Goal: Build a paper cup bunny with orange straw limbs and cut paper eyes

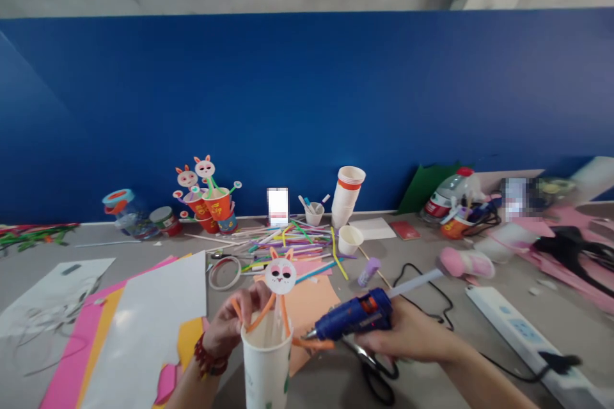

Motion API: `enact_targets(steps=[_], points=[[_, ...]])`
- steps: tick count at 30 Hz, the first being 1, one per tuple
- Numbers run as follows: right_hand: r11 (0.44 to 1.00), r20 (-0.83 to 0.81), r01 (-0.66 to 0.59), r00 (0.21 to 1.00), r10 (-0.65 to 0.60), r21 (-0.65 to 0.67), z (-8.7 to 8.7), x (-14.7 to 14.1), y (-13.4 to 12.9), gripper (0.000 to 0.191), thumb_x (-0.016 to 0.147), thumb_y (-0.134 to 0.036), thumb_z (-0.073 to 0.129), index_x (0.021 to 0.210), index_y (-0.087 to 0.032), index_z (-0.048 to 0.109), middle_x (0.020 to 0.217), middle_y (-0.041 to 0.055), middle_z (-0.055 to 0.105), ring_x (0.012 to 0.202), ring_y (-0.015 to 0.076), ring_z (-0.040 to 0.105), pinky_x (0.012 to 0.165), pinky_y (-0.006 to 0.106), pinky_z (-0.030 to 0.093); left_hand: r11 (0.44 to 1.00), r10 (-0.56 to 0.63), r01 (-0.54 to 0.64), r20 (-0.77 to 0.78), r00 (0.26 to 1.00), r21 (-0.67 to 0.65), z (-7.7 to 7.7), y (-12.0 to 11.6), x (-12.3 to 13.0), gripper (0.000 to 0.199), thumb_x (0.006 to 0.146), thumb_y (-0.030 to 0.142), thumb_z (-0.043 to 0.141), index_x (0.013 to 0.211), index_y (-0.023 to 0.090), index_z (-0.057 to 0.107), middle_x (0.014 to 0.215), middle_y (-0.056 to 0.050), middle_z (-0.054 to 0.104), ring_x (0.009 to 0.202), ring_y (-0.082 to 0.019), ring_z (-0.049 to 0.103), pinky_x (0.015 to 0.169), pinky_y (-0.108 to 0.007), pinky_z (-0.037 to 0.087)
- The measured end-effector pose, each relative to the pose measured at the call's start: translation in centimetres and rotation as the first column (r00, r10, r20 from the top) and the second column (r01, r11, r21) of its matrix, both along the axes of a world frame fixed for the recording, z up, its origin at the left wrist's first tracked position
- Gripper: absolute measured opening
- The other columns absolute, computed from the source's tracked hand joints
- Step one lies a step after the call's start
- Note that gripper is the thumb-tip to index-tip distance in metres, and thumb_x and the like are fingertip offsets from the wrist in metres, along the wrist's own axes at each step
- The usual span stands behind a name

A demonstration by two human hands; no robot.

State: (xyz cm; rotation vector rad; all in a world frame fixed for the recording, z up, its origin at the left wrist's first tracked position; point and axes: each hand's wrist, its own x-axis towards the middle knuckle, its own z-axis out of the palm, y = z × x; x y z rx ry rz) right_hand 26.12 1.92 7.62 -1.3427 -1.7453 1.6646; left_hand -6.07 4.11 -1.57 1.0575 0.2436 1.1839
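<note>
A tall white paper cup stands low in the middle, its base cut off by the frame. Over its mouth rises a rabbit face cut-out on bent orange pipe cleaners. My left hand is closed at the cup's left rim, fingertips on the rim beside an orange pipe cleaner. In my right hand is a blue hot glue gun with a clear glue stick out of its back. Its nozzle points left, close to an orange pipe cleaner at the cup's right side.
Scissors lie under my right hand. Coloured paper sheets cover the left; a tape roll and many pipe cleaners lie behind. Finished rabbit cups, stacked cups and a bottle line the blue partition. A power strip lies right.
</note>
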Motion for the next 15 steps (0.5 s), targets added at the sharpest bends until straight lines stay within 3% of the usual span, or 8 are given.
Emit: enact_targets(steps=[2,5,8,10,12,13,15], points=[[0.995,-0.059,0.1,0.993,-0.1,0.005,0.2,0.4,0.1,0.035,0.076,-0.046,0.074,0.082,-0.012,0.069,0.068,0.0035,0.067,0.046,0.0092,0.052,0.044,0.02,0.042,1.0,-0.029,0.029,0.006,1.0,0.007,-0.2,0.1,-0.1,0.03,0.078,0.042,0.078,0.07,0.018,0.061,0.088,-0.003,0.06,0.089,-0.025,0.061,0.074,-0.033,0.045],[0.955,-0.298,0.28,0.924,-0.241,0.095,0.7,1.8,0.4,0.046,0.076,-0.059,0.072,0.078,-0.014,0.065,0.07,0.006,0.067,0.04,0.0072,0.046,0.038,0.021,0.035,0.997,-0.069,0.069,-0.002,0.998,0.023,-0.5,0.3,0.0,0.025,0.076,0.04,0.079,0.073,0.019,0.065,0.091,-0.005,0.06,0.088,-0.023,0.06,0.073,-0.032,0.045],[0.857,-0.47,0.483,0.807,-0.357,0.181,0.8,4.2,1.2,0.044,0.081,-0.06,0.067,0.084,-0.016,0.063,0.078,0.0062,0.067,0.039,0.0078,0.045,0.038,0.023,0.034,0.998,-0.053,0.053,-0.007,0.999,0.018,-0.5,0.4,0.1,0.021,0.078,0.038,0.078,0.075,0.02,0.067,0.091,-0.006,0.059,0.088,-0.023,0.058,0.074,-0.033,0.045],[0.738,-0.406,0.607,0.779,-0.477,0.297,0.1,6.2,2.4,0.04,0.087,-0.057,0.061,0.087,-0.016,0.062,0.076,0.0048,0.065,0.043,0.01,0.047,0.042,0.026,0.037,1.0,-0.027,0.027,-0.005,1.0,0.01,-0.5,0.4,0.2,0.02,0.079,0.038,0.076,0.077,0.021,0.067,0.09,-0.006,0.058,0.09,-0.023,0.057,0.077,-0.034,0.045],[0.621,-0.175,0.605,0.772,-0.611,0.499,-1.4,8.4,4.0,0.041,0.091,-0.057,0.053,0.089,-0.017,0.062,0.065,0.0011,0.06,0.049,0.0147,0.053,0.05,0.028,0.043,1.0,-0.015,0.015,-0.008,1.0,-0.001,-0.4,0.3,0.2,0.019,0.08,0.038,0.076,0.077,0.022,0.067,0.09,-0.006,0.059,0.09,-0.024,0.057,0.078,-0.034,0.045],[0.602,-0.003,0.531,0.752,-0.659,0.597,-2.3,9.5,4.9,0.045,0.094,-0.059,0.046,0.09,-0.017,0.062,0.061,-0.0004,0.057,0.054,0.0175,0.057,0.054,0.03,0.046,1.0,-0.018,0.018,-0.014,1.0,-0.006,-0.3,0.3,0.2,0.019,0.08,0.038,0.075,0.077,0.022,0.066,0.09,-0.006,0.06,0.09,-0.024,0.058,0.077,-0.034,0.045],[0.612,0.117,0.48,0.72,-0.684,0.628,-4.5,11.5,6.7,0.047,0.093,-0.059,0.047,0.084,-0.016,0.063,0.059,0.0008,0.058,0.059,0.0216,0.062,0.062,0.034,0.049,1.0,-0.026,0.026,-0.023,0.999,-0.006,-0.2,0.3,0.2,0.019,0.08,0.039,0.075,0.077,0.023,0.066,0.09,-0.007,0.061,0.089,-0.024,0.059,0.075,-0.034,0.045]])
